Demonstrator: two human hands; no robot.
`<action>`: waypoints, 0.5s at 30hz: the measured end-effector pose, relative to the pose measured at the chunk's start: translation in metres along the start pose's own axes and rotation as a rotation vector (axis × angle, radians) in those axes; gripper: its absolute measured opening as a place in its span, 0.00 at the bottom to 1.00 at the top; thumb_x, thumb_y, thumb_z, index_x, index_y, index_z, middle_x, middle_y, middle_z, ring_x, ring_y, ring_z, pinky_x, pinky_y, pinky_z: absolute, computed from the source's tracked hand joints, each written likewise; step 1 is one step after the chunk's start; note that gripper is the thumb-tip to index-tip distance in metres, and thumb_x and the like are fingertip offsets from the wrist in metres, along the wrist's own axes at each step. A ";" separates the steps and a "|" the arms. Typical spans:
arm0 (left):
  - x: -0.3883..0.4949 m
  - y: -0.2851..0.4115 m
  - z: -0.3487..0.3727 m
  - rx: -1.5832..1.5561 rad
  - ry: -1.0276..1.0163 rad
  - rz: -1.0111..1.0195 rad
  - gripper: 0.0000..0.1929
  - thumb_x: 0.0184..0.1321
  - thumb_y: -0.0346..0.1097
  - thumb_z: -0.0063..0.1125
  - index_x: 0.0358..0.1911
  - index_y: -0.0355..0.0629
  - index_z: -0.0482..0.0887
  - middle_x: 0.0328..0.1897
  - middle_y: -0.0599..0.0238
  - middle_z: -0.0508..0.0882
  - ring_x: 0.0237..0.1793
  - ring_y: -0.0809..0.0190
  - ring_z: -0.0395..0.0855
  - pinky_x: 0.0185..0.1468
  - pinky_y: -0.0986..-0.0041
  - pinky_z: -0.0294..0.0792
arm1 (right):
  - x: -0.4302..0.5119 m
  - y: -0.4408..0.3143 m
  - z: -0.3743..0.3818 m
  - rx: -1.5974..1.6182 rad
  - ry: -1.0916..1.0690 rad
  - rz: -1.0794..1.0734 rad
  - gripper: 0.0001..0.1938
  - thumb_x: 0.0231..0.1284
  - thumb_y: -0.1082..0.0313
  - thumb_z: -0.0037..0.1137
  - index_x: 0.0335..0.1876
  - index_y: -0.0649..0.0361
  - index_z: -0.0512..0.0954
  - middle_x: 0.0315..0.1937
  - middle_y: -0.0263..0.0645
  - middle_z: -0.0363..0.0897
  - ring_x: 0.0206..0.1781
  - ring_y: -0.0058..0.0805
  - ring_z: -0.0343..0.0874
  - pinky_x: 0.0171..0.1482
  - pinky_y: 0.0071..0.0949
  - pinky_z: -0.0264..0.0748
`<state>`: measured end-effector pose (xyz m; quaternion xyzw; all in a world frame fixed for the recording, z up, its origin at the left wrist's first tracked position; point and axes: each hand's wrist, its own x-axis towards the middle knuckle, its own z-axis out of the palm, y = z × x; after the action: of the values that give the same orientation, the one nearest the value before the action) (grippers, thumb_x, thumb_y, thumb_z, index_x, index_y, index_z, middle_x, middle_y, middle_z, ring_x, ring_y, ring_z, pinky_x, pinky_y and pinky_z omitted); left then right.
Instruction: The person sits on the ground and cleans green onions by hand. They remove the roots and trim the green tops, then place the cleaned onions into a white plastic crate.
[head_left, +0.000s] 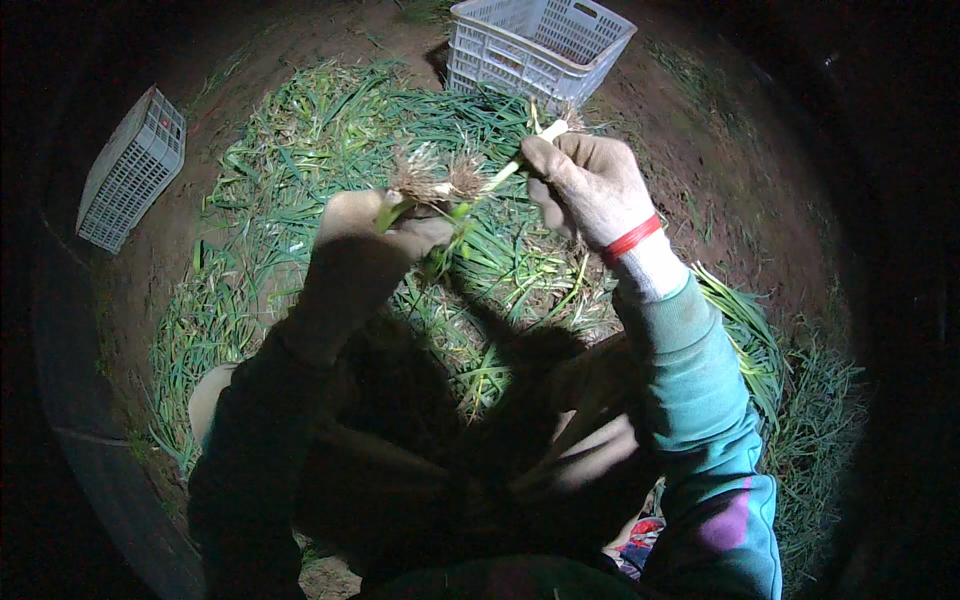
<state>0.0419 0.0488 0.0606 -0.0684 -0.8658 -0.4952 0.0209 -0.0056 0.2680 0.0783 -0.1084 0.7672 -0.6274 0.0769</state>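
My left hand (385, 225), in a pale work glove partly in shadow, grips a few young allium plants, like green garlic. Their brown, hairy root clumps (420, 176) stick up above its fingers. Higher and to the right, my gloved right hand (589, 176) pinches a single stalk (556, 130) close to its white base. That stalk slants down towards the left hand's plants; whether it is separate from them cannot be told. A red band (632, 236) circles the right glove's wrist. Both hands are above a spread of loose green leaves (510, 262).
A pale slatted plastic crate (517, 64) stands beyond the leaves. Another crate (139, 176) sits at the left on bare soil (720, 165). A bundle of long green stalks (750, 345) lies by my right arm. Darkness hides the outer surroundings.
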 end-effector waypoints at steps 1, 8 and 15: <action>0.000 -0.001 -0.001 -0.010 0.005 -0.006 0.10 0.48 0.36 0.64 0.28 0.36 0.83 0.21 0.57 0.83 0.22 0.64 0.80 0.30 0.74 0.70 | 0.000 -0.004 -0.005 0.005 -0.060 -0.053 0.17 0.59 0.54 0.55 0.28 0.64 0.78 0.15 0.30 0.73 0.10 0.15 0.66 0.14 0.16 0.60; 0.004 -0.024 -0.012 -0.532 -0.177 -0.109 0.16 0.53 0.34 0.61 0.41 0.28 0.79 0.28 0.64 0.83 0.30 0.70 0.79 0.39 0.80 0.70 | 0.011 -0.025 -0.050 -0.110 0.482 -0.079 0.12 0.57 0.61 0.58 0.33 0.65 0.80 0.23 0.32 0.78 0.21 0.16 0.73 0.23 0.16 0.68; 0.008 -0.036 -0.002 -0.710 -0.377 -0.184 0.16 0.55 0.37 0.61 0.41 0.32 0.77 0.28 0.63 0.80 0.28 0.69 0.77 0.35 0.80 0.68 | 0.000 0.011 -0.001 0.326 -0.182 -0.252 0.12 0.59 0.67 0.55 0.44 0.66 0.76 0.32 0.39 0.80 0.27 0.21 0.79 0.28 0.17 0.76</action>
<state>0.0288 0.0298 0.0319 -0.0835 -0.6323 -0.7417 -0.2075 -0.0062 0.2711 0.0682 -0.2460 0.6261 -0.7353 0.0832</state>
